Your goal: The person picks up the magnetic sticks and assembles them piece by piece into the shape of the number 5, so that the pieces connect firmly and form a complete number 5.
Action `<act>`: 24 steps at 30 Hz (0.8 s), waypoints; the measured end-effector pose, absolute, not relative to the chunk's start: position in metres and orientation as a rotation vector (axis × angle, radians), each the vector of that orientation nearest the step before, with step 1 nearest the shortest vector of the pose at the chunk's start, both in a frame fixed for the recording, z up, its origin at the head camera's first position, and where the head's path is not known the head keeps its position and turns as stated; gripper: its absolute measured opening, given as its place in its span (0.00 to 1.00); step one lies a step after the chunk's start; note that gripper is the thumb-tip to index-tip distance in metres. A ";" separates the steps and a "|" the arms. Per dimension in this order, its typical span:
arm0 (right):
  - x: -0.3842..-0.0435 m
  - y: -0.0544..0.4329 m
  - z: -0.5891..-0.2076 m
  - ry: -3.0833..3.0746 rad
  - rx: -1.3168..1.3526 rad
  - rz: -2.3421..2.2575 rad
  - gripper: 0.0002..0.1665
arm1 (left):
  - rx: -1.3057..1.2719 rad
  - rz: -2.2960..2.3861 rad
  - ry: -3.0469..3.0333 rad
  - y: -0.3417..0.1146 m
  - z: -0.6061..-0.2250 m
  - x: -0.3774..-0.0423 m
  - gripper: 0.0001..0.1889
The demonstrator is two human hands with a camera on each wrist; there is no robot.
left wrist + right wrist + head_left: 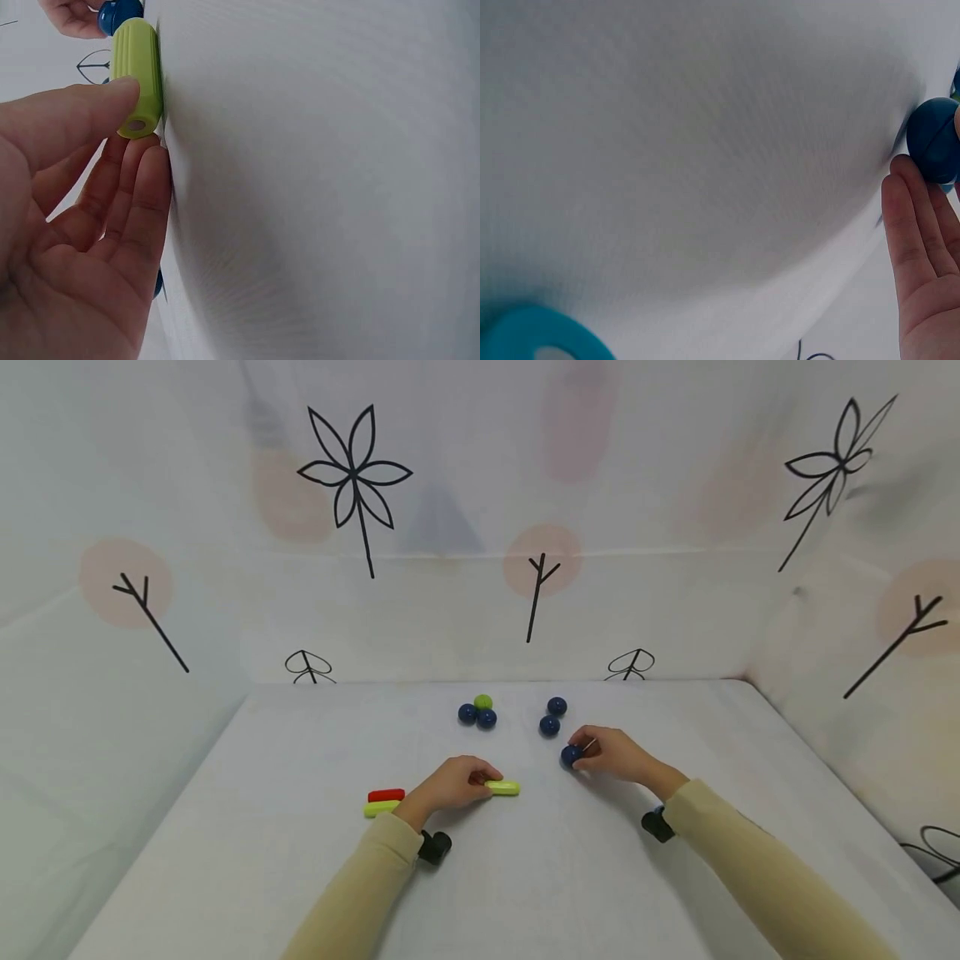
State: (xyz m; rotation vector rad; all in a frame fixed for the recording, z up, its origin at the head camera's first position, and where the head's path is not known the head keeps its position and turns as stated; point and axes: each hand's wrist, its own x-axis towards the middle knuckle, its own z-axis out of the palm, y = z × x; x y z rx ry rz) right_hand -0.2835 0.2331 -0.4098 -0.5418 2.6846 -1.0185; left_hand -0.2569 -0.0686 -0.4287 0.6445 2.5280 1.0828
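Note:
My left hand (455, 785) pinches a short ridged yellow-green rod (504, 787) between thumb and fingers, low over the white tabletop. In the left wrist view the rod (136, 67) shows a small round grey spot on its near end, with the thumb laid along its side. My right hand (617, 753) holds a glossy dark blue ball (571, 756) in its fingertips, to the right of the rod and a little farther back. That ball (933, 140) sits at the right edge of the right wrist view, close to the cloth. The rod and the ball are apart.
Two blue balls (550, 726) lie just beyond my right hand. Farther left, a green ball (483, 702) sits against two more blue balls (487, 719). A red rod (386, 795) and another yellow-green rod (382, 808) lie beside my left wrist. Patterned white cloth (450, 610) hangs behind.

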 end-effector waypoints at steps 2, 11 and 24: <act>-0.281 0.230 -0.410 2.672 -0.562 -1.023 0.17 | 0.635 1.073 2.533 -0.068 -0.429 -0.257 0.12; -0.270 0.218 -0.411 2.610 -0.577 -1.028 0.18 | 0.658 1.070 2.539 -0.068 -0.429 -0.258 0.12; -0.260 0.205 -0.413 2.582 -0.695 -1.060 0.18 | 0.645 1.079 2.532 -0.066 -0.428 -0.257 0.12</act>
